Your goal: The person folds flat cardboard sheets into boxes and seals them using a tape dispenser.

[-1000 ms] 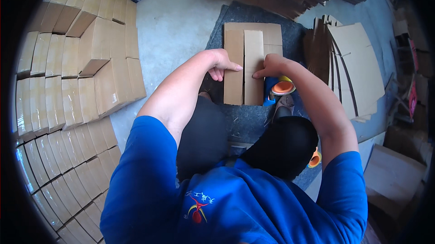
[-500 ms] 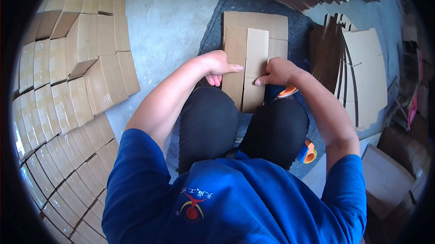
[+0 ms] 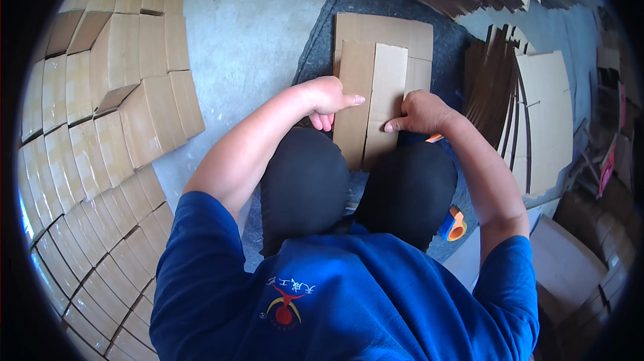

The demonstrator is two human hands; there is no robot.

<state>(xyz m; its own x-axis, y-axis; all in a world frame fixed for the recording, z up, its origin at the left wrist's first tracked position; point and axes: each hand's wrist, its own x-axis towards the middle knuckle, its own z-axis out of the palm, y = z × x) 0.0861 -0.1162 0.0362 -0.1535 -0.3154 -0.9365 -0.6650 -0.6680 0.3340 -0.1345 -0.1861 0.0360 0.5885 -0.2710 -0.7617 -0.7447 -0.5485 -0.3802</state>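
Cardboard lies flat before my knees: a folded carton blank [image 3: 376,86] on a dark grey mat [image 3: 322,25], its two long flaps turned in and meeting along a narrow seam. My left hand [image 3: 327,98] presses the left flap, thumb stretched out flat toward the seam, fingers curled at the flap's outer edge. My right hand [image 3: 419,113] rests on the right flap, fingers bent, holding nothing that I can see.

Bare concrete floor [image 3: 241,32] opens to the left of the mat, bounded by rows of made-up cartons [image 3: 114,126] packed side by side. On the right, upright flat blanks [image 3: 530,119] stand close to the mat. An orange and blue tape roll [image 3: 454,223] sits by my right knee; another orange bit [image 3: 434,138] is mostly hidden under my right wrist. My knees cover the blank's near end.
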